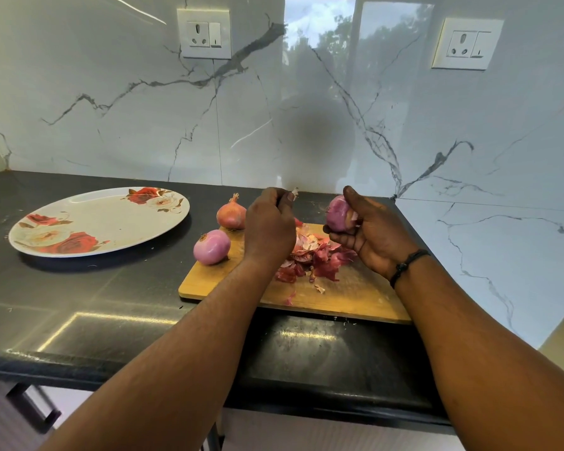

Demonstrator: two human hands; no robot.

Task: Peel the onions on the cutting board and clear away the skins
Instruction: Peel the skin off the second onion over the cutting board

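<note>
The floral plate (100, 219) lies on the counter (111, 304) toward its left rear, with nothing on it. The cutting board (355, 297) sits at the right end of the counter, close to the front edge, and carries a heap of reddish onion skins (310, 258) at its middle. A peeled onion (211, 246) rests at the board's left rear corner, just left of the left hand (269, 229). An unpeeled onion (231, 215) stands behind it, at the board's rear edge. The left hand is raised above the skins, fingers curled, pinching a small scrap of skin (294, 192) at the fingertips. The right hand (372, 236) is held above the board's right rear part, thumb and fingers wrapped round a partly peeled onion (337, 216). The two hands are near each other but apart. A dark band (407, 262) circles the right wrist.
</note>
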